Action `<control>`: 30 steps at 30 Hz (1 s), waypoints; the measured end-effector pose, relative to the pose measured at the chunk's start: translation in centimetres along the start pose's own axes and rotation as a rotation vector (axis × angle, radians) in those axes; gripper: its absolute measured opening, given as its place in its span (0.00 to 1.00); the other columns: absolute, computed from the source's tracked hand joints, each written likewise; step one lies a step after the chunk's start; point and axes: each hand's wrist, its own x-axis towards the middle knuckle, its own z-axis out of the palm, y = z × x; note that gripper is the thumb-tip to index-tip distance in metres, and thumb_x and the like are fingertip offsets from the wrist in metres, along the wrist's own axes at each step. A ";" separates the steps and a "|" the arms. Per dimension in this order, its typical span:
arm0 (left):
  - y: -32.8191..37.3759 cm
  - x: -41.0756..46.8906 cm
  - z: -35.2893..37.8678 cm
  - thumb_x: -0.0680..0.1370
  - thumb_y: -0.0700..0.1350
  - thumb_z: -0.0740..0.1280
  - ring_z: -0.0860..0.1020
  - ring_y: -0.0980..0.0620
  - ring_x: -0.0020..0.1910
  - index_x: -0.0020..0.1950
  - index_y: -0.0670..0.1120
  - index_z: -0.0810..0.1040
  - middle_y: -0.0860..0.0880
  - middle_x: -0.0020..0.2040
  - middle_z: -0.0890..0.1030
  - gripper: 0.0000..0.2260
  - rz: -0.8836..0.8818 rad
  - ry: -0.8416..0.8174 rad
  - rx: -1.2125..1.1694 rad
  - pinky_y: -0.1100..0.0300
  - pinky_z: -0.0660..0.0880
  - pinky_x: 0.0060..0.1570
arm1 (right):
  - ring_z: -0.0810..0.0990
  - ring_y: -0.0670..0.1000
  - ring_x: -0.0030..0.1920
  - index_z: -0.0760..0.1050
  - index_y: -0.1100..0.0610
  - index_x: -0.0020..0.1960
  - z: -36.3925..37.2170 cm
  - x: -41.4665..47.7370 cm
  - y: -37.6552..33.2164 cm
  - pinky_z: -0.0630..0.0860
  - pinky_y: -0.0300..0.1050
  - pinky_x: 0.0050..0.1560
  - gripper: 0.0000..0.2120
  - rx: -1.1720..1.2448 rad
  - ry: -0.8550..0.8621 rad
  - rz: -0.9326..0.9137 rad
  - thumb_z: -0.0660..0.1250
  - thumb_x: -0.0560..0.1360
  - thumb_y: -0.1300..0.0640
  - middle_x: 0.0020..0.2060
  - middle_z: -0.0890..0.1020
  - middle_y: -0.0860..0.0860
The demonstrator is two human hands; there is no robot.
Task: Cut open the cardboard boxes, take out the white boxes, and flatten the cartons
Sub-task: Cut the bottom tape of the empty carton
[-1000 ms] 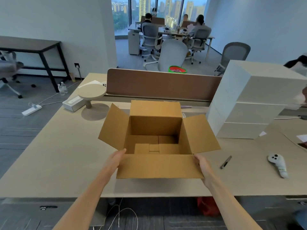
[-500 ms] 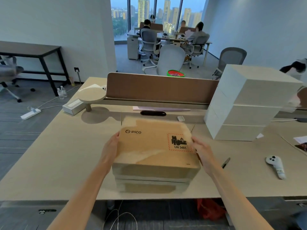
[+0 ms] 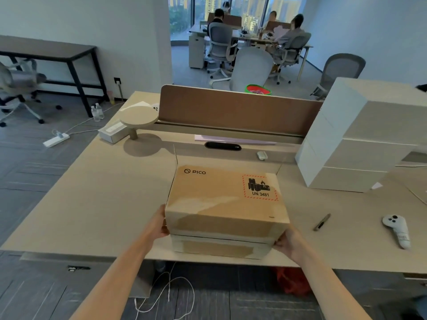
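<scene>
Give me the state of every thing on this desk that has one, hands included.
carton, on its side on the desk, printed face up, taped bottom toward the person
left hand, grips the carton's near left corner
right hand, grips the carton's near right corner
white boxes, closed, stacked three high
cutter, lying flat, untouched; blade too small to tell
controller, lying flat, untouched

brown divider panel [image 3: 238,112] runs across the desk [image 3: 104,192]. round tan stand [image 3: 139,115] right at its left end, power strip [image 3: 56,140] and water bottles [image 3: 97,112] on the floor further left. pale office chair [image 3: 251,68] behind it, white controller [image 3: 397,230] well in front, off right.
</scene>
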 end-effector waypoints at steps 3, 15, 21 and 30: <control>1.4 0.0 0.1 0.82 0.49 0.53 0.76 0.49 0.42 0.47 0.48 0.74 0.47 0.43 0.78 0.12 0.001 0.010 -0.059 0.52 0.72 0.51 | 0.76 0.59 0.61 0.72 0.57 0.66 0.3 -0.6 -1.7 0.72 0.56 0.63 0.21 -0.016 -0.009 -0.059 0.57 0.81 0.45 0.61 0.77 0.58; 8.5 -2.5 0.7 0.82 0.54 0.57 0.77 0.61 0.49 0.53 0.62 0.79 0.63 0.48 0.81 0.11 0.532 0.178 0.189 0.61 0.74 0.50 | 0.79 0.55 0.43 0.79 0.61 0.47 2.9 -7.7 -9.5 0.75 0.51 0.45 0.17 -0.381 0.241 -0.629 0.61 0.80 0.48 0.41 0.82 0.57; 8.1 -1.0 1.5 0.83 0.51 0.54 0.77 0.46 0.52 0.56 0.47 0.79 0.48 0.52 0.81 0.15 0.459 0.174 0.476 0.53 0.72 0.50 | 0.78 0.52 0.47 0.78 0.56 0.47 2.1 -4.5 -8.4 0.70 0.45 0.41 0.11 -0.667 0.248 -0.577 0.61 0.79 0.50 0.45 0.81 0.51; 5.3 2.5 4.0 0.84 0.51 0.49 0.74 0.46 0.55 0.60 0.48 0.74 0.50 0.53 0.76 0.16 0.365 0.129 0.489 0.54 0.66 0.51 | 0.75 0.55 0.61 0.71 0.54 0.66 1.6 -2.7 -8.5 0.72 0.51 0.59 0.20 -0.784 0.279 -0.575 0.56 0.80 0.45 0.60 0.78 0.51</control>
